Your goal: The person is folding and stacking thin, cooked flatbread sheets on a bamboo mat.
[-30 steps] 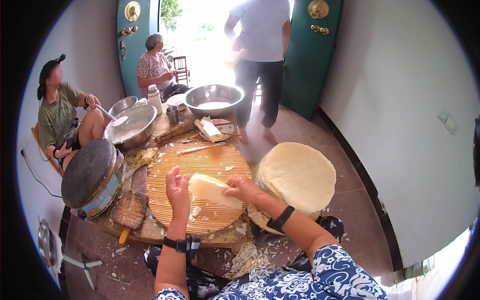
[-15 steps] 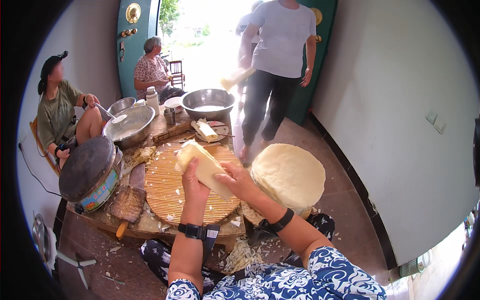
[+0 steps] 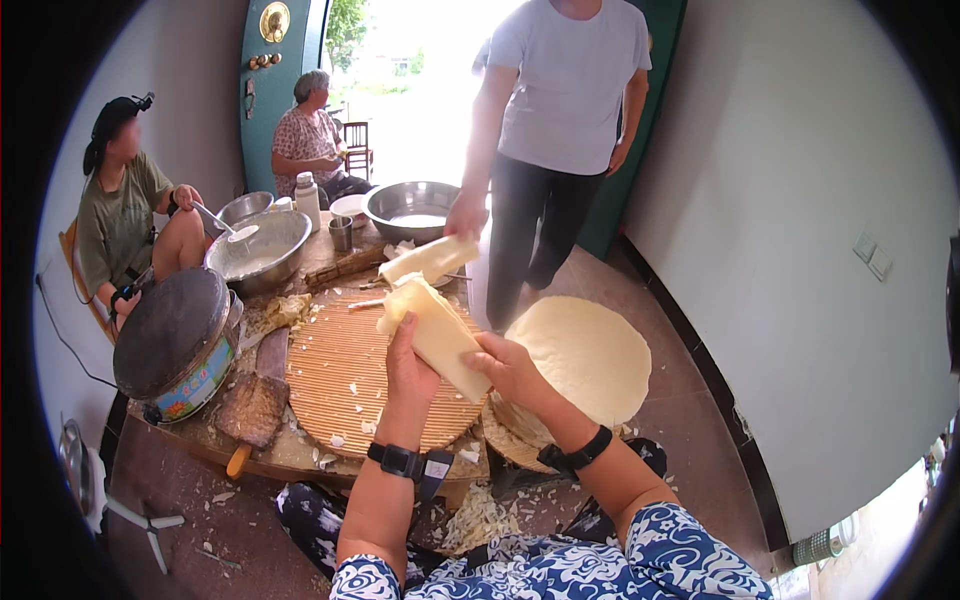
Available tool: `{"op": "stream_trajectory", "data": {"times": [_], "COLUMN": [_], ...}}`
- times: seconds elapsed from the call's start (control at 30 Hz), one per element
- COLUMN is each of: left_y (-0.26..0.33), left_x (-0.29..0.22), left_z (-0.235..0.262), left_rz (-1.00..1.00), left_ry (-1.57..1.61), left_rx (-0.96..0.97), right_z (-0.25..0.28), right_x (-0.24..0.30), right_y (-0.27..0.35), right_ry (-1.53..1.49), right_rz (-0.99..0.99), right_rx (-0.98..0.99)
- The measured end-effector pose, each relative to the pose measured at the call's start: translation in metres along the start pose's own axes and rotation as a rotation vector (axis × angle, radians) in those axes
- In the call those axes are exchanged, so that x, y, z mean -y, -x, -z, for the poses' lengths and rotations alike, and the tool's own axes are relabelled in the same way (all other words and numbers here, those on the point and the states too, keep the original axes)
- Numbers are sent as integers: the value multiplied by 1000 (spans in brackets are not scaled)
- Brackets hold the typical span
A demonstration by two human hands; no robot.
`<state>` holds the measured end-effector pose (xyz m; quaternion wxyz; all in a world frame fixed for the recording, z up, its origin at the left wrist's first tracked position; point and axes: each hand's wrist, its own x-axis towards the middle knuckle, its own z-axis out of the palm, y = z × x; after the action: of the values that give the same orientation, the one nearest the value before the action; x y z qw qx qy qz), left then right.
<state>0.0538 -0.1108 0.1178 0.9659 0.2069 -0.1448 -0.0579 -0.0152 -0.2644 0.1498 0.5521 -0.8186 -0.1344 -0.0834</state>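
In front of me, both hands hold a thin pale-yellow flatbread (image 3: 440,338) folded into a long flat packet, its ragged end tilted up and to the left. My left hand (image 3: 410,368) is closed on its left edge, thumb on top. Lower down, my right hand (image 3: 510,372) grips its right edge. Below the packet lies a round ridged wooden board (image 3: 345,375) with pale crumbs on it. To the right rests a large round sheet of flatbread (image 3: 585,350). Just beyond my packet, another person's hand (image 3: 466,214) holds a second folded flatbread (image 3: 430,259), blurred by motion.
A dark round griddle (image 3: 175,325) and a brown scraper-like pad with an orange handle (image 3: 252,408) lie to the left. Behind are a batter bowl (image 3: 268,255) and a steel basin (image 3: 412,200). Someone seated at left (image 3: 125,215) holds a ladle; scraps litter the floor.
The standing person has come closer and lowered their folded flatbread to just beyond mine, over the plate. My hands and packet have shifted slightly right; both hands keep hold of it.
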Motion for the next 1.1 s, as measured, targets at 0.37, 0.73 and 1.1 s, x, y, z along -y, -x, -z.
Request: {"op": "stream_trajectory", "data": {"times": [0.37,0.73,1.1], "left_y": [-2,15,44], "left_x": [1,-25,-68], "left_z": [0,6,115], "left_rz": [-29,-75,-226], "left_ry": [93,33,-134], "left_rx": [-23,13,-212], "right_z": [6,-3,47], "right_x": [-10,13,26], "right_y": [3,-6,-86], "right_ry": [-59,-173,-246], "right_rz": [-61,-191,-150], "right_rx": [-9,44,-106]}}
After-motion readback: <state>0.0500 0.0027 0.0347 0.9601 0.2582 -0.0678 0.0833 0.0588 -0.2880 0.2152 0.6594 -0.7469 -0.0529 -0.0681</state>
